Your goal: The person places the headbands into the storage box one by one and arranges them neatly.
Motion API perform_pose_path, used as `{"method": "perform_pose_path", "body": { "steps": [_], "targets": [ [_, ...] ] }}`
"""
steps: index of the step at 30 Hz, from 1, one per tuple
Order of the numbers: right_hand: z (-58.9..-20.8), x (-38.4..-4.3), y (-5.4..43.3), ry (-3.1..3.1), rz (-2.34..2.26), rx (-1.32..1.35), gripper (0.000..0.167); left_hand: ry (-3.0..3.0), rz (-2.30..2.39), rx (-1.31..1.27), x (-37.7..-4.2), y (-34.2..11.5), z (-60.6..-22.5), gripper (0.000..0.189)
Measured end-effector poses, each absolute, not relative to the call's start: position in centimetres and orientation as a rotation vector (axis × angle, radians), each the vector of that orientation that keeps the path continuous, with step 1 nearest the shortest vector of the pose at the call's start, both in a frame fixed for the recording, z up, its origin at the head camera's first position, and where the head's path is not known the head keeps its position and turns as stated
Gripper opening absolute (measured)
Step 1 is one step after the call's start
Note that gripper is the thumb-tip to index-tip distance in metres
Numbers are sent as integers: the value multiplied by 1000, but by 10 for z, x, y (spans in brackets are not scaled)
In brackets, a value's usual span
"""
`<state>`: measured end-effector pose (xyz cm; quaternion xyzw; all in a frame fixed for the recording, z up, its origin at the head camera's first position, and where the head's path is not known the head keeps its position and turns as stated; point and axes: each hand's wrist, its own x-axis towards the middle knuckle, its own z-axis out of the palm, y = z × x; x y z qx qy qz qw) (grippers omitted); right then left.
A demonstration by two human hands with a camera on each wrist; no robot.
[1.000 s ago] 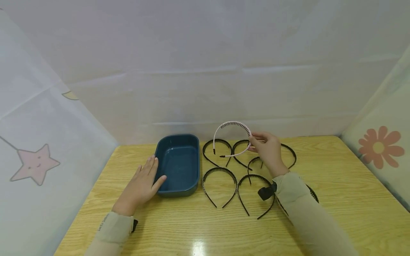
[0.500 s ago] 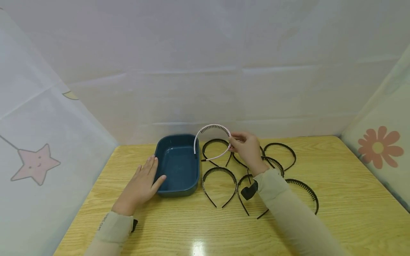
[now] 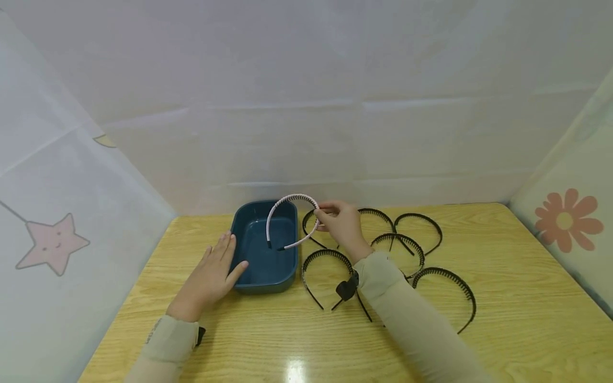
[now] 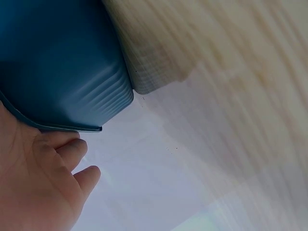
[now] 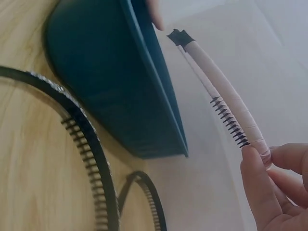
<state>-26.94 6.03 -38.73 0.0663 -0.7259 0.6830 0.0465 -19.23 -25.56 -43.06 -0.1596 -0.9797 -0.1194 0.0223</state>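
Pink headband (image 3: 268,226) has moved left over the blue bin (image 3: 258,271), pinched by the right hand (image 3: 346,226); straight-fingered left hand (image 3: 210,276) touches the bin. Left of it, sleeve lettering (image 3: 153,332) is illegible; right, black headbands (image 3: 328,252).

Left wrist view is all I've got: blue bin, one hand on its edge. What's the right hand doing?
Observer: The right hand pinches a pale pink headband.
Operator: Touching the bin?
Observer: No contact visible; the right wrist view shows a gap between headband and rim.
Operator: More headbands around?
Observer: Yes, black headbands lie on the table, right of the bin.
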Motion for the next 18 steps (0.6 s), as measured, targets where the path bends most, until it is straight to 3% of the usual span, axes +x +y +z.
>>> {"method": "perform_pose_path", "body": {
  "steps": [18],
  "targets": [
    [-403,-255,-2,-2438,1785,425,24,-3033,-386,-493,-189,-259,-430,81]
  ]
}}
